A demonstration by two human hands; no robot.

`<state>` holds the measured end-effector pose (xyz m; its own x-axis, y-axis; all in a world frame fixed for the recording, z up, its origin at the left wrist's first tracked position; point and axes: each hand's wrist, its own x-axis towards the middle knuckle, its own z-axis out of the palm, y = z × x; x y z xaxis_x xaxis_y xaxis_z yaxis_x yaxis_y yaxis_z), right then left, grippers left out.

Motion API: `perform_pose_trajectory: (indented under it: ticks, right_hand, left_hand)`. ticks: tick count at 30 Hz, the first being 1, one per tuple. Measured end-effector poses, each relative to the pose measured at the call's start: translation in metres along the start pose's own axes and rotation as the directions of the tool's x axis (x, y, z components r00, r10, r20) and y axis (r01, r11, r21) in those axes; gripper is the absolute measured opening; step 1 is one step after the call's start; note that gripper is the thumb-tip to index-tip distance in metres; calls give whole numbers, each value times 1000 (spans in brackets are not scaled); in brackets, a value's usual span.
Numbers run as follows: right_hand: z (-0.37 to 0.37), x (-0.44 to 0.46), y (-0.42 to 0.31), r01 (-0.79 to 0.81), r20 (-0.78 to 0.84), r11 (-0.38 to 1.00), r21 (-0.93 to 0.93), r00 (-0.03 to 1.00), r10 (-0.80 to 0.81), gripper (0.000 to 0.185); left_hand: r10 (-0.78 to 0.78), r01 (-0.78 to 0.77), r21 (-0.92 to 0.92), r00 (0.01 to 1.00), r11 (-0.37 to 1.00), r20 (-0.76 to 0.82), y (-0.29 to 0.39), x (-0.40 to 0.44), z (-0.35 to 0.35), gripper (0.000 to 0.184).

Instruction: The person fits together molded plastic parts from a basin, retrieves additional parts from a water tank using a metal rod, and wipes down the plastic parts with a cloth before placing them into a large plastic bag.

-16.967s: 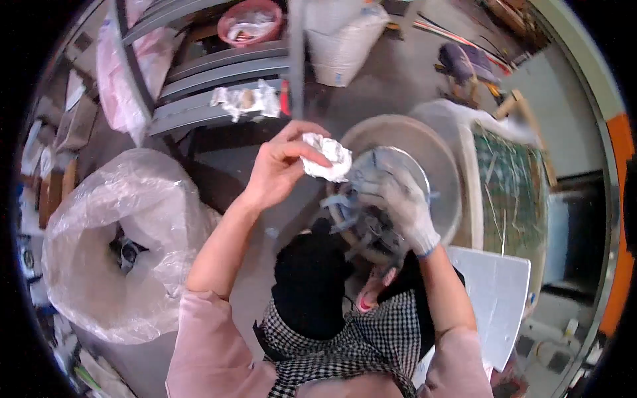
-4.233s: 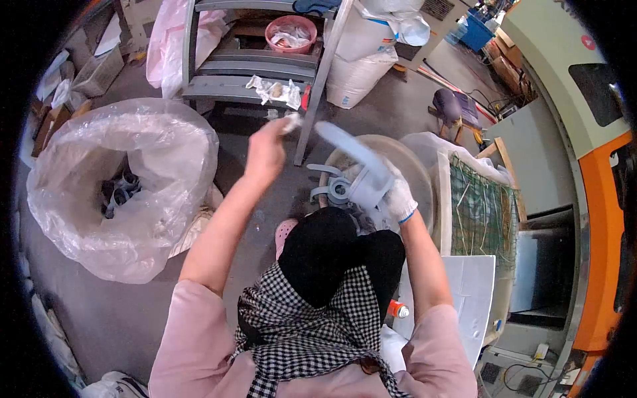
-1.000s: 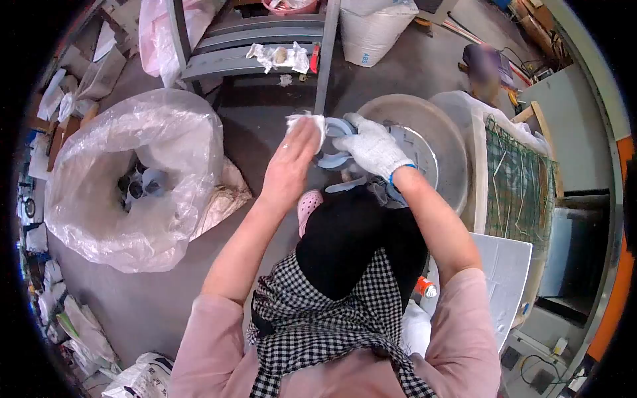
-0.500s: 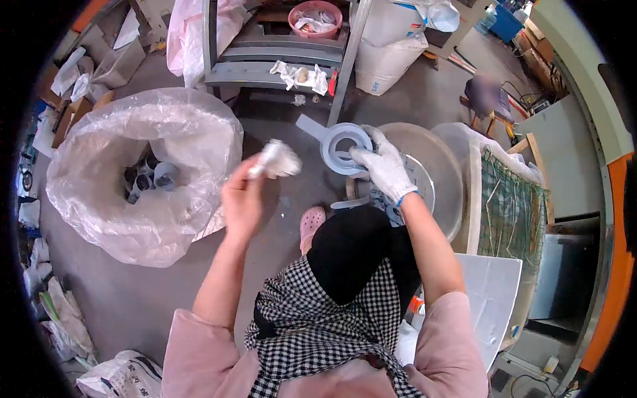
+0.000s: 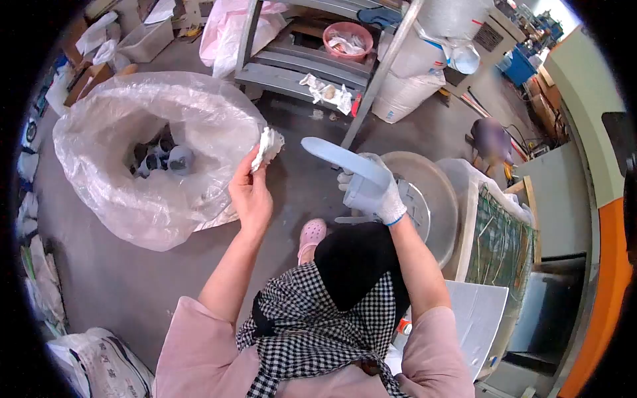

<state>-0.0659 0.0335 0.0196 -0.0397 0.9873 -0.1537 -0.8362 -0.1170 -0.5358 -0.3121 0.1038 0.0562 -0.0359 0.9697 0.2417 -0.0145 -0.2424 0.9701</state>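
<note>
My bare left hand [image 5: 252,199] pinches a crumpled white rag [image 5: 268,147] between thumb and fingertips. On my right hand [image 5: 390,204] is a white knit glove with a blue cuff. Its fingers wrap round a light grey-blue plastic piece [image 5: 344,158], a ring-shaped body with a long flat handle pointing up and left. Rag and plastic piece are apart. Beneath my right hand stands a large round tub [image 5: 446,186] with more grey pieces, partly hidden. To the left of my left hand is a big clear plastic bag [image 5: 219,109], with several similar grey pieces [image 5: 179,160] inside.
A metal step rack [image 5: 292,74] ahead holds a pink basket [image 5: 361,33] and another white rag [image 5: 325,93]. White sacks [image 5: 408,93] stand beside it. On the right are a green net [image 5: 497,242], a white board [image 5: 474,318] and a machine with an orange panel [image 5: 607,285].
The plastic piece has turned in my right hand, so its ring no longer faces me and its handle shows broadside. My left hand still holds the rag, now more upright. The camera view has shifted.
</note>
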Motion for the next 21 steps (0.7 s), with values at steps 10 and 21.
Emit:
perform_pose_trajectory:
  ticks: [10, 21]
  right_hand:
    - [30, -1, 0, 231, -19, 690, -685, 942, -335, 23]
    - [35, 1, 3, 302, 159, 223, -927, 853, -497, 27]
  left_hand:
    - [675, -858, 167, 490, 486, 551, 49, -22, 3, 43]
    - [655, -893, 163, 422, 419, 626, 52, -24, 9, 44]
